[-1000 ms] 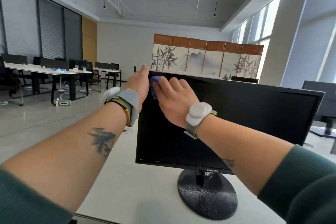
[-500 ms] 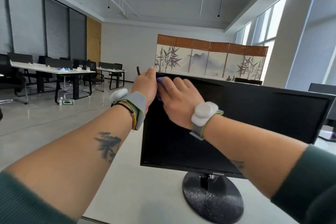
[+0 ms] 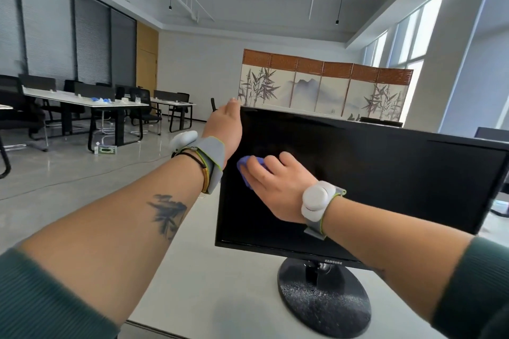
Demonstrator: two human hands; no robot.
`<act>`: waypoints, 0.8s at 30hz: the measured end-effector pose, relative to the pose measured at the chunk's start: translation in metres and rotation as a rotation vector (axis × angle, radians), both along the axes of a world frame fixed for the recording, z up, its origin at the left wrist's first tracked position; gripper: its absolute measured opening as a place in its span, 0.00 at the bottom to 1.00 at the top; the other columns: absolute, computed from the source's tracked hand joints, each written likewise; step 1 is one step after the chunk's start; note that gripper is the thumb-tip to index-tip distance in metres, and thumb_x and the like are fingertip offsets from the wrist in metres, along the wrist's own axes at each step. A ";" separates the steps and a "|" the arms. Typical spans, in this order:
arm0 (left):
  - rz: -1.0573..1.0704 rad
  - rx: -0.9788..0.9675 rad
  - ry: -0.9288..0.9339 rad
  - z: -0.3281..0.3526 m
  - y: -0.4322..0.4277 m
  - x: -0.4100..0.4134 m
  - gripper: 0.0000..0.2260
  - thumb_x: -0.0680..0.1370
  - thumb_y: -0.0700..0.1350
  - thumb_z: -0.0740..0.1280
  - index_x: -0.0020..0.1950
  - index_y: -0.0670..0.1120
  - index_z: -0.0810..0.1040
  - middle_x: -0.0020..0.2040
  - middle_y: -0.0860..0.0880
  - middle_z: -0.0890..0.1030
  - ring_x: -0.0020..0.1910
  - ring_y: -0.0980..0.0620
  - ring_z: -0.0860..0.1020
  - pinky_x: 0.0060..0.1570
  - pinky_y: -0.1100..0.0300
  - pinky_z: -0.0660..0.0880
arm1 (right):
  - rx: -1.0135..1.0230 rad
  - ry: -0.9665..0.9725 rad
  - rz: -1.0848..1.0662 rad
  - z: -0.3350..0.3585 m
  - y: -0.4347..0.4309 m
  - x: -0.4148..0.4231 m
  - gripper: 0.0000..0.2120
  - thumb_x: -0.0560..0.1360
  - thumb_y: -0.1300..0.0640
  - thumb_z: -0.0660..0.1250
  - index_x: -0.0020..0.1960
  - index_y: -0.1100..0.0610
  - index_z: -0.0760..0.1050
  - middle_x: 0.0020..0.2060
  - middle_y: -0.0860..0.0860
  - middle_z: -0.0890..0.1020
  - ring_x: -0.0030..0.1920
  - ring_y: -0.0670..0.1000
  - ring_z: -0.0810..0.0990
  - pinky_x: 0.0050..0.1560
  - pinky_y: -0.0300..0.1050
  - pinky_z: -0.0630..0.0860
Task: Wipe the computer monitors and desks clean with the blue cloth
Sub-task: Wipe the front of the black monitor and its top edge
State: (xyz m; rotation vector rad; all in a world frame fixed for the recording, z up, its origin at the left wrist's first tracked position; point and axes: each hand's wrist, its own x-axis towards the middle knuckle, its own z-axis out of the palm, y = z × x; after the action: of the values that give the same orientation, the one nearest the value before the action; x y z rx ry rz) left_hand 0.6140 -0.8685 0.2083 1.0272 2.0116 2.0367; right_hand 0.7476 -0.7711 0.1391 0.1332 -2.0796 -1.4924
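- The right hand (image 3: 278, 181) has its fingers (image 3: 259, 173) bent over a bunched-up blue cloth (image 3: 245, 165). They hold it and push it flat against the screen, so it can rub the dirt off.
- The blue cloth sits right under those fingers, on the left side of the dark monitor (image 3: 385, 173), about halfway up. A bit of it pokes out past the fingertips.
- The left hand (image 3: 224, 129) grips the monitor's left edge, just above and to the left of the wiping fingers. Its thumb (image 3: 232, 103) points up by the top corner. The other fingers go behind the screen, where I cannot see them.
- I think that hand is there to stop the monitor from tipping or turning when the cloth pushes on it.
- Most of the screen lies to the right of the wiping fingers and below them. I think it needs wiping next.
- Far below the fingers, the round black stand (image 3: 322, 297) looks dusty. It sits on the white surface (image 3: 220, 283), which the cloth is not touching.
- Each wrist has a grey band with a white lump on it, like the one on the right wrist (image 3: 316, 201).
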 end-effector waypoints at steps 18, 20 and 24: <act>-0.036 -0.060 0.007 -0.005 -0.003 0.001 0.25 0.84 0.63 0.48 0.62 0.47 0.75 0.58 0.44 0.77 0.58 0.43 0.74 0.55 0.59 0.65 | -0.098 0.099 0.040 -0.030 -0.001 -0.015 0.20 0.81 0.58 0.51 0.68 0.61 0.72 0.56 0.56 0.77 0.39 0.57 0.70 0.39 0.52 0.63; -0.046 -0.104 -0.039 -0.012 -0.003 0.000 0.30 0.82 0.67 0.48 0.60 0.44 0.76 0.56 0.44 0.77 0.55 0.43 0.75 0.59 0.54 0.70 | -0.173 0.308 0.011 0.004 -0.001 -0.020 0.20 0.80 0.58 0.55 0.70 0.61 0.71 0.56 0.56 0.77 0.40 0.58 0.70 0.39 0.53 0.62; -0.059 -0.131 -0.180 -0.045 -0.001 -0.008 0.33 0.77 0.74 0.50 0.56 0.47 0.77 0.52 0.47 0.79 0.58 0.41 0.78 0.64 0.45 0.74 | -0.239 0.265 -0.002 -0.024 -0.002 -0.027 0.23 0.79 0.59 0.52 0.73 0.64 0.67 0.59 0.59 0.75 0.41 0.59 0.70 0.40 0.54 0.62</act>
State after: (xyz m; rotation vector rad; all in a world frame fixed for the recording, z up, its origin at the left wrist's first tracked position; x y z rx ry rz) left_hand 0.6055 -0.8697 0.1632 0.8366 1.9682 1.8671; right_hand 0.7207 -0.7732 0.1150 -0.1501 -2.0194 -1.1790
